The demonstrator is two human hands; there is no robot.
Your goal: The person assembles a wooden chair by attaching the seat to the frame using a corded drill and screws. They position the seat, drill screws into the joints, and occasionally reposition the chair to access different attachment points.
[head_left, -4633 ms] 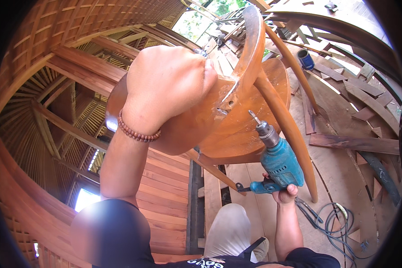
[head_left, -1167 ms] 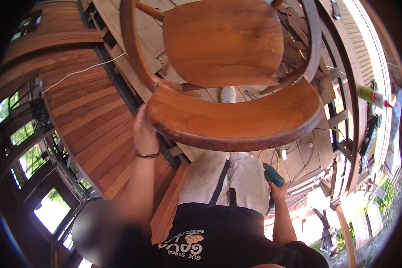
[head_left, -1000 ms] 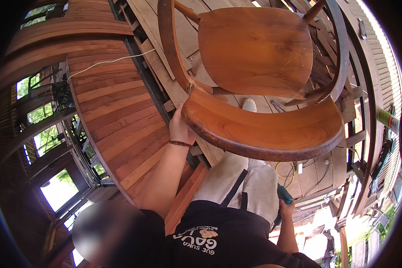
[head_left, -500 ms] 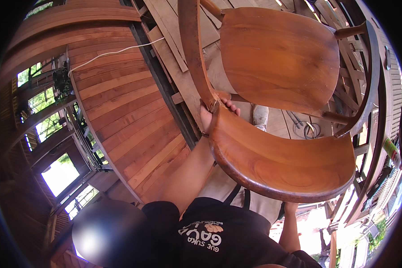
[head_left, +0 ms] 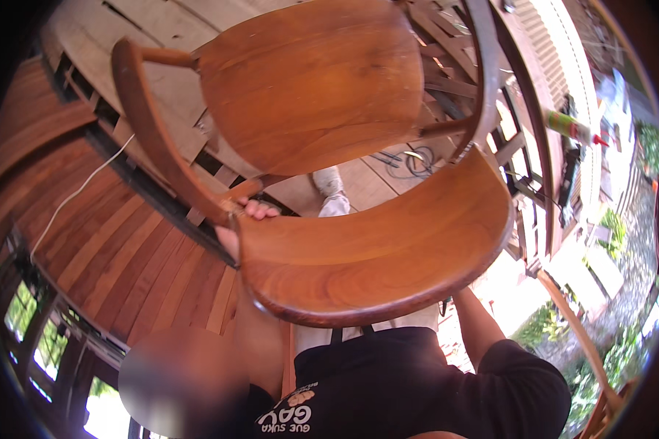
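A brown varnished wooden chair fills the middle of the view, its broad seat (head_left: pixel 311 84) at the far side and its curved backrest (head_left: pixel 377 252) nearer me. My left hand (head_left: pixel 261 210) is closed around the chair frame where the left side rail (head_left: pixel 161 135) meets the backrest. Several of its fingers show over the wood, while the rest is behind the joint. On the right, my forearm (head_left: pixel 478 318) reaches up behind the lower edge of the backrest. That edge covers my right hand, so its grip is hidden.
A slatted reddish wood surface (head_left: pixel 132 256) lies at the left with a pale cable (head_left: pixel 80 192) across it. Plank flooring (head_left: pixel 359 186) shows beneath the chair, with a dark coiled cord (head_left: pixel 411 162) and my foot (head_left: pixel 329 183). A green bottle with a red tip (head_left: pixel 570 126) is at right.
The chair and the slatted surface have shifted left in the view, and the chair has tilted slightly. More of the bright outdoor area shows at right. My left hand keeps its hold on the chair.
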